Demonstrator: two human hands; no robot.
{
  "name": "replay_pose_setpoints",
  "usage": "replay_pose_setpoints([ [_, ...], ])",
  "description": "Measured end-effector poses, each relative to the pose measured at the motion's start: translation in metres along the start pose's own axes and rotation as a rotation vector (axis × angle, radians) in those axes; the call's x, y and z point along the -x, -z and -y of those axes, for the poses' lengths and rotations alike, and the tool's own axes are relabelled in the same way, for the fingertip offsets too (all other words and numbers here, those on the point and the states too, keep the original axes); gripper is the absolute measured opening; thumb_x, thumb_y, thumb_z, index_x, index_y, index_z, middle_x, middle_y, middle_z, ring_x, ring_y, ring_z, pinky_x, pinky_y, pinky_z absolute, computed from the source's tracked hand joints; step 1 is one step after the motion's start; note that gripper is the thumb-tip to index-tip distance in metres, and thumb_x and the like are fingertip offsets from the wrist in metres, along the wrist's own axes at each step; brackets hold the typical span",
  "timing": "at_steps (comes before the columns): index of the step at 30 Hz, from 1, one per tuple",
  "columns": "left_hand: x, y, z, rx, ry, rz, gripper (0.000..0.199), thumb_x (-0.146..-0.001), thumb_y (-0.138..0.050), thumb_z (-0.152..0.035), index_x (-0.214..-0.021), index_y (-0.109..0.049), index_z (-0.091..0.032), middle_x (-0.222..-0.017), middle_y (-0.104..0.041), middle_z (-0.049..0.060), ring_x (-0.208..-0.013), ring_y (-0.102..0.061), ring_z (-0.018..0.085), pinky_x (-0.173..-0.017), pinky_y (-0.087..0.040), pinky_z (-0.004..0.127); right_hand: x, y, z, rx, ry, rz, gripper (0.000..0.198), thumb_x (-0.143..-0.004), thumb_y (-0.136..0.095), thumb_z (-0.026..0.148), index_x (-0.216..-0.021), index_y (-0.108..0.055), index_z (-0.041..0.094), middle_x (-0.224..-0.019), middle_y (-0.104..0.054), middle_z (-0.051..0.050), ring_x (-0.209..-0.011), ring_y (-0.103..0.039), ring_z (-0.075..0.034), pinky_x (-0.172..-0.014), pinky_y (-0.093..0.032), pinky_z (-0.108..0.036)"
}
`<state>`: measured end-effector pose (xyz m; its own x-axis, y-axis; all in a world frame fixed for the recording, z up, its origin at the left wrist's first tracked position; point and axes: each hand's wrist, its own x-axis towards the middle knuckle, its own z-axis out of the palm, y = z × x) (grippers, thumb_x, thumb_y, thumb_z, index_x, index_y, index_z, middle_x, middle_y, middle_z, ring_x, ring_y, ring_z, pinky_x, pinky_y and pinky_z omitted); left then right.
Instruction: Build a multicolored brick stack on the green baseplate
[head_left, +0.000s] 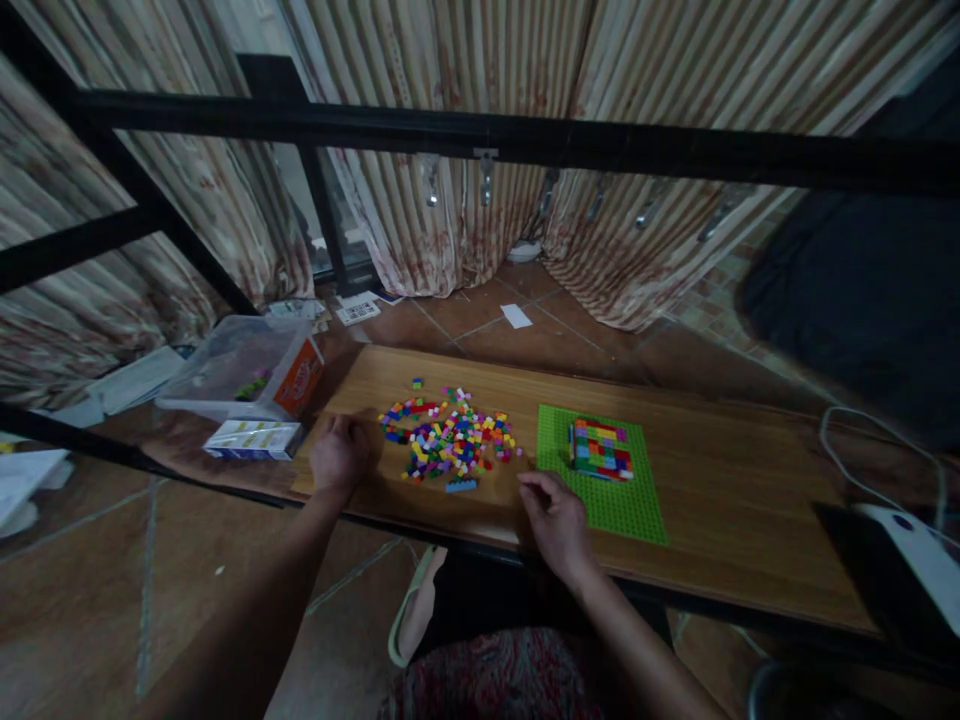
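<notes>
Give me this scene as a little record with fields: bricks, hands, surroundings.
Surface: wooden table
Loose: multicoloured brick pile, long blue brick on its near side
Base: green baseplate, right of the pile
Build: multicoloured block on the baseplate
Left hand: left of the pile; contents unclear
Right hand: at the baseplate's near left corner; contents unclear
Nearby: clear plastic box, left of the table

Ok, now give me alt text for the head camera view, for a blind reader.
A person's left hand is beside a loose pile of colourful toy bricks on a wooden table; the right hand is near a green baseplate bearing a multicoloured brick build.
</notes>
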<state>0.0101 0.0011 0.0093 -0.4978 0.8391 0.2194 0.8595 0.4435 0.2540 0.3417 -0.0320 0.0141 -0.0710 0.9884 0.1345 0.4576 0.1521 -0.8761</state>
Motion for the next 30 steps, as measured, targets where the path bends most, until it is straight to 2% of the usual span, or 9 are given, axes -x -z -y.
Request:
replay_pose_setpoints([
  [8, 0.001, 0.000, -0.001, 0.018, 0.015, 0.004, 0.027, -0.088, -0.040, -0.028, -0.094, -0.064, -0.016, -0.098, -0.064, 0.011, -0.085, -0.060, 0.022, -0.063, -0.037, 0.030, -0.026, -0.031, 0.004, 0.203, 0.185, 0.141, 0.025, -0.086, -0.049, 0.020, -0.099, -0.069, 0.025, -0.100, -0.066, -0.006, -0.097, -0.060, -0.021, -0.090, -0.045, -0.034],
  [13, 0.000, 0.000, 0.001, 0.033, 0.016, 0.012, 0.028, -0.088, -0.041, -0.028, -0.096, -0.064, -0.016, -0.100, -0.064, 0.012, -0.088, -0.060, 0.023, -0.067, -0.041, 0.031, -0.034, -0.036, 0.009, 0.308, 0.194, 0.179, 0.024, -0.086, -0.049, 0.017, -0.093, -0.070, 0.026, -0.095, -0.064, -0.005, -0.091, -0.060, -0.021, -0.083, -0.046, -0.033],
  [17, -0.001, -0.001, 0.002, 0.029, 0.023, 0.017, 0.030, -0.088, -0.040, -0.030, -0.097, -0.064, -0.017, -0.101, -0.064, 0.012, -0.088, -0.061, 0.024, -0.068, -0.043, 0.032, -0.034, -0.035, 0.015, 0.288, 0.184, 0.161, 0.021, -0.086, -0.048, 0.017, -0.087, -0.068, 0.024, -0.094, -0.065, -0.006, -0.091, -0.061, -0.022, -0.083, -0.044, -0.033],
  [23, -0.002, 0.001, 0.001, 0.003, 0.008, 0.002, 0.031, -0.087, -0.038, -0.032, -0.095, -0.065, -0.017, -0.099, -0.065, 0.012, -0.088, -0.062, 0.024, -0.066, -0.043, 0.031, -0.009, -0.018, 0.019, 0.012, 0.035, 0.149, 0.010, -0.081, -0.054, 0.023, -0.086, -0.063, 0.023, -0.078, -0.065, 0.000, -0.070, -0.060, -0.017, -0.067, -0.045, -0.027],
  [27, -0.002, 0.004, 0.000, -0.021, -0.009, -0.002, 0.034, -0.089, -0.036, -0.033, -0.095, -0.065, -0.016, -0.099, -0.065, 0.013, -0.087, -0.062, 0.026, -0.065, -0.043, 0.031, 0.010, 0.008, 0.010, -0.157, -0.130, 0.103, 0.010, -0.078, -0.060, 0.031, -0.081, -0.065, 0.023, -0.076, -0.067, 0.000, -0.071, -0.061, -0.017, -0.066, -0.047, -0.027],
  [30, -0.002, 0.005, 0.000, -0.022, -0.006, 0.003, 0.035, -0.089, -0.035, -0.033, -0.096, -0.065, -0.016, -0.099, -0.066, 0.013, -0.085, -0.062, 0.026, -0.064, -0.043, 0.032, 0.017, 0.032, -0.006, -0.215, -0.207, 0.000, 0.017, -0.075, -0.066, 0.037, -0.081, -0.068, 0.022, -0.077, -0.068, -0.002, -0.073, -0.063, -0.019, -0.067, -0.048, -0.029],
])
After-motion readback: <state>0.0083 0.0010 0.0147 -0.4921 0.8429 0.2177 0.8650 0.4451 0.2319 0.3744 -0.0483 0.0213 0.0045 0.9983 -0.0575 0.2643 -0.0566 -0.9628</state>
